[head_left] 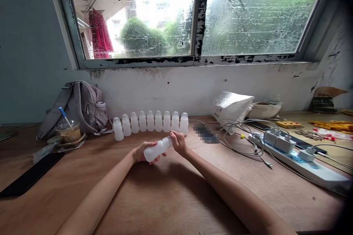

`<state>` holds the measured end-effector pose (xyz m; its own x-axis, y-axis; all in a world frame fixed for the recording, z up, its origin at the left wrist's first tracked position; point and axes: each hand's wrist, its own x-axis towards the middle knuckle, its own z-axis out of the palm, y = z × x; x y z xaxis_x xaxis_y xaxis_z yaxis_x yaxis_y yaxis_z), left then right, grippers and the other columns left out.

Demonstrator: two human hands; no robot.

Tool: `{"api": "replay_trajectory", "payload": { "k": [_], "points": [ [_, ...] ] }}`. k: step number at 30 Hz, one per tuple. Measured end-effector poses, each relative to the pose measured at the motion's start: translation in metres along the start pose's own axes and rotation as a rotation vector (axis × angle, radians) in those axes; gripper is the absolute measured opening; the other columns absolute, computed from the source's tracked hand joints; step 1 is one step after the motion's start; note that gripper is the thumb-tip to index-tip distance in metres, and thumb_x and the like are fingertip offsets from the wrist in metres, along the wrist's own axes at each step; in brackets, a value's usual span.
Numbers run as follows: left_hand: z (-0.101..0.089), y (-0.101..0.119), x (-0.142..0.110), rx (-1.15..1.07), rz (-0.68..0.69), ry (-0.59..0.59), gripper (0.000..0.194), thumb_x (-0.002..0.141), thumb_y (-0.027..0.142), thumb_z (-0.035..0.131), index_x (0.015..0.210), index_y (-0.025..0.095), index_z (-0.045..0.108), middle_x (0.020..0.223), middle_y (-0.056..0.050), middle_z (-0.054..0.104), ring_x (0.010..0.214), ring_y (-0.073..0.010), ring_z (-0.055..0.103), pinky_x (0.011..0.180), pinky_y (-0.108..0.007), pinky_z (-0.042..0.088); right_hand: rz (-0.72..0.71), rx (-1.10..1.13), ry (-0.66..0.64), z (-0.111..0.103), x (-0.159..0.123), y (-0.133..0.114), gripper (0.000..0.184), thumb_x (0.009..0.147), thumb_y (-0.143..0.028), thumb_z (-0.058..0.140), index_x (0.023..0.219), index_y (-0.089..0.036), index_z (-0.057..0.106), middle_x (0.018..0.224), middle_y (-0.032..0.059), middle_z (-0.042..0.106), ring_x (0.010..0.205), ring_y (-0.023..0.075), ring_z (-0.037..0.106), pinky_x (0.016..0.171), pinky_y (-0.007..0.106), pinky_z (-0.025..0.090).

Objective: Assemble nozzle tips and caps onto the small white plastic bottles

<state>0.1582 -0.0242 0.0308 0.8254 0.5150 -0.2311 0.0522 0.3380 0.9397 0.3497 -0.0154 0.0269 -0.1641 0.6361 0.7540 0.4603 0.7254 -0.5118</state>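
Note:
Tilted over the table is a frosted white baby bottle, its neck end pointing up and to the right. My left hand is wrapped round the bottle's body from below. At the neck end, the closed fingers of my right hand grip the top of the same bottle, covering its tip. Behind my hands, several matching bottles with clear domed caps stand upright in a row; one bottle is near the middle of it, and another bottle ends the row just behind my right hand.
At the left are a grey backpack, an iced drink cup and a black flat slab. On the right lie tangled cables, a white power strip and a silvery bag. A pixelated dark patch lies behind.

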Motion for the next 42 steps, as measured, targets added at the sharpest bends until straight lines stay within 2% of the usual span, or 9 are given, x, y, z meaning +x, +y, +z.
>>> {"api": "replay_trajectory", "payload": {
  "k": [5, 13, 19, 25, 30, 33, 37, 40, 42],
  "points": [
    [0.005, -0.007, 0.006, -0.165, 0.019, -0.068, 0.058, 0.074, 0.055, 0.037, 0.09, 0.002, 0.057, 0.054, -0.005, 0.052, 0.041, -0.0126, 0.048, 0.033, -0.021, 0.027, 0.007, -0.012, 0.012, -0.003, 0.002, -0.002, 0.032, 0.081, -0.029, 0.025, 0.051, -0.019, 0.031, 0.046, -0.0034, 0.032, 0.043, 0.0085, 0.03, 0.046, 0.022, 0.023],
    [0.019, -0.01, 0.014, -0.249, 0.066, 0.056, 0.052, 0.074, 0.05, 0.047, 0.103, 0.007, 0.054, 0.068, -0.005, 0.053, 0.053, -0.0118, 0.05, 0.044, -0.021, 0.035, 0.067, -0.066, -0.09, -0.016, 0.02, 0.007, 0.032, 0.078, -0.03, 0.025, 0.049, -0.018, 0.03, 0.046, -0.0031, 0.031, 0.045, 0.0078, 0.028, 0.045, 0.021, 0.022],
    [0.027, -0.013, 0.019, -0.16, 0.125, 0.108, 0.045, 0.071, 0.043, 0.053, 0.103, 0.011, 0.053, 0.07, -0.004, 0.052, 0.057, -0.0117, 0.051, 0.049, -0.022, 0.039, 0.175, -0.152, -0.229, -0.022, 0.032, 0.004, 0.032, 0.075, -0.029, 0.028, 0.046, -0.017, 0.031, 0.045, -0.0034, 0.029, 0.045, 0.0077, 0.027, 0.044, 0.022, 0.02],
    [0.042, -0.013, 0.027, 0.263, 0.318, 0.462, 0.041, 0.066, 0.043, 0.059, 0.092, 0.012, 0.056, 0.072, -0.005, 0.056, 0.059, -0.0145, 0.052, 0.053, -0.026, 0.039, 0.309, -0.329, -0.293, -0.029, 0.042, -0.001, 0.032, 0.072, -0.025, 0.034, 0.042, -0.015, 0.041, 0.042, -0.0008, 0.037, 0.043, 0.0089, 0.03, 0.044, 0.024, 0.019],
    [0.039, -0.011, 0.027, 0.941, 0.549, 0.894, 0.046, 0.063, 0.04, 0.062, 0.105, 0.021, 0.054, 0.09, -0.004, 0.061, 0.081, -0.022, 0.055, 0.069, -0.029, 0.04, 0.348, -0.444, -0.252, -0.031, 0.045, -0.012, 0.035, 0.076, -0.027, 0.033, 0.048, -0.014, 0.049, 0.05, 0.0042, 0.049, 0.046, 0.0107, 0.038, 0.046, 0.024, 0.021],
    [0.034, -0.011, 0.023, 1.124, 0.605, 0.971, 0.048, 0.067, 0.037, 0.058, 0.112, 0.022, 0.049, 0.101, -0.006, 0.059, 0.091, -0.0243, 0.053, 0.078, -0.032, 0.039, 0.349, -0.457, -0.213, -0.027, 0.043, -0.016, 0.035, 0.076, -0.029, 0.033, 0.05, -0.014, 0.051, 0.052, 0.0061, 0.052, 0.048, 0.0116, 0.04, 0.047, 0.024, 0.021],
    [0.037, -0.01, 0.022, 0.961, 0.586, 0.906, 0.042, 0.063, 0.037, 0.063, 0.102, 0.022, 0.056, 0.089, -0.004, 0.062, 0.081, -0.0232, 0.055, 0.07, -0.029, 0.04, 0.341, -0.396, -0.177, -0.026, 0.039, -0.011, 0.039, 0.078, -0.03, 0.029, 0.047, -0.014, 0.047, 0.048, 0.0047, 0.048, 0.046, 0.0114, 0.038, 0.046, 0.024, 0.021],
    [0.045, -0.01, 0.026, 0.529, 0.462, 0.697, 0.03, 0.062, 0.039, 0.064, 0.081, 0.016, 0.059, 0.067, -0.003, 0.059, 0.061, -0.0178, 0.054, 0.054, -0.025, 0.038, 0.307, -0.3, -0.187, -0.028, 0.037, -0.004, 0.04, 0.077, -0.032, 0.029, 0.043, -0.016, 0.039, 0.043, 0.0007, 0.04, 0.042, 0.0096, 0.032, 0.043, 0.024, 0.021],
    [0.05, -0.011, 0.027, 0.25, 0.345, 0.553, 0.031, 0.065, 0.041, 0.06, 0.079, 0.014, 0.057, 0.062, -0.002, 0.056, 0.051, -0.0146, 0.052, 0.046, -0.024, 0.036, 0.28, -0.226, -0.201, -0.03, 0.037, 0.001, 0.039, 0.076, -0.032, 0.03, 0.041, -0.016, 0.035, 0.041, -0.0012, 0.035, 0.041, 0.0084, 0.029, 0.042, 0.023, 0.02]
  ]
}}
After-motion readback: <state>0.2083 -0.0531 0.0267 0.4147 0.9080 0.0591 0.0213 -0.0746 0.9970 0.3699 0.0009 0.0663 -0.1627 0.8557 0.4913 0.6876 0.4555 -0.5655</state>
